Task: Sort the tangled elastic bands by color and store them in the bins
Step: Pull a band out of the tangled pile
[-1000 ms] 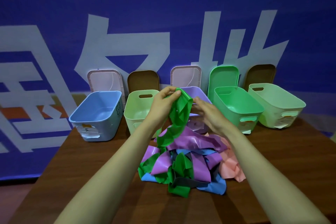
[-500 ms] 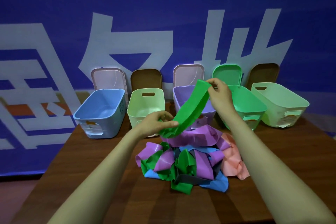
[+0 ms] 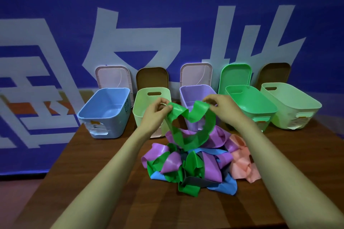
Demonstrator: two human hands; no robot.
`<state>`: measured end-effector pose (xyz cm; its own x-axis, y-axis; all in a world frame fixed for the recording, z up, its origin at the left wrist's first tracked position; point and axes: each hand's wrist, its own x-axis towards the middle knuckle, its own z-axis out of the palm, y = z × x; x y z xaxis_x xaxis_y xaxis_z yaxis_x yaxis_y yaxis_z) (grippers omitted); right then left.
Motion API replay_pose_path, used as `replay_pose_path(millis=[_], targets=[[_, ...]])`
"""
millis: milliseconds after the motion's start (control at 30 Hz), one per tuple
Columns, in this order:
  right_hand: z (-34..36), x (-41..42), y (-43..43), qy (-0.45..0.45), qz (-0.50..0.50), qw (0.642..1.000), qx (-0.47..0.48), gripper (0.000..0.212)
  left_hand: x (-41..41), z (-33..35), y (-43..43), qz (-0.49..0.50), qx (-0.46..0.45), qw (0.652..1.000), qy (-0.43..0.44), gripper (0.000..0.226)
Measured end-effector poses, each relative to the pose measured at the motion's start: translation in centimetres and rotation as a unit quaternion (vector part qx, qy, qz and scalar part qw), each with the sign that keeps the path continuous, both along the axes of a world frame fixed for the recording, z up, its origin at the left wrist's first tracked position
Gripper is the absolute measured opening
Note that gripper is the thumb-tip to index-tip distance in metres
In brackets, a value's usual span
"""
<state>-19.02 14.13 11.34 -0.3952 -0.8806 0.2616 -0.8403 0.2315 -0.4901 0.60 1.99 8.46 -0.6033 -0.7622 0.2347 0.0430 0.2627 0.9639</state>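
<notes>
Fingertips [image 3: 161, 101] of the left hand [image 3: 155, 117] pinch 1 end of a green elastic band [image 3: 211, 126], thumb against curled fingers. The right hand [image 3: 224, 108] pinches the other end in the same way. Both hands hover near each other above the brown wooden table [image 3: 96, 154], in front of the purple bin [image 3: 197, 92].

Between them the band sags in a short dip. Below that, its wide loop hangs down until its lowest part reaches the top of the heap of bands [image 3: 193, 167]; whether it is free of the heap cannot be told. The heap lies on the table nearer than the hands, a tangle of purple, green, blue, salmon and dark grey strips.

Along the far edge stand 5 open bins. From left they are the blue bin [image 3: 104, 115], a pale green bin [image 3: 144, 111], the purple bin, the green bin [image 3: 251, 104] and a second pale green bin [image 3: 292, 104]. Behind them 5 lids [image 3: 235, 76] lean upright against a blue banner [image 3: 167, 5] with large white characters.
</notes>
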Motion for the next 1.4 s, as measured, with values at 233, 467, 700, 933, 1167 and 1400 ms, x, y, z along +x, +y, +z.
replay_pose_path(millis=[233,467,700,933,1167,1400], targets=[[-0.4,3.3,-0.8,-0.161,0.142,0.977,0.024,0.053,-1.4,1.5,0.8,0.003,-0.12,0.992,-0.028,0.013],[0.1,3.6,-1.8,-0.185,0.096,0.975,-0.07,0.019,-0.8,1.9,0.7,0.008,-0.075,0.992,-0.101,0.029],[1.8,3.1,-2.1,-0.038,0.104,0.993,-0.035,0.018,-0.4,0.5,0.2,0.044,-0.32,0.94,-0.105,0.04],[4.4,2.3,-1.9,-0.104,0.114,0.987,-0.041,0.01,0.2,2.3,-1.0,0.088,-0.417,0.903,-0.047,0.013],[5.0,1.9,-1.8,-0.152,0.102,0.983,-0.034,0.04,0.3,5.8,-1.1,-0.088,0.121,0.989,-0.009,0.021],[3.5,1.0,-1.3,-0.196,0.014,0.98,0.009,0.068,1.5,6.2,-2.2,-0.004,0.02,0.988,-0.151,0.011]])
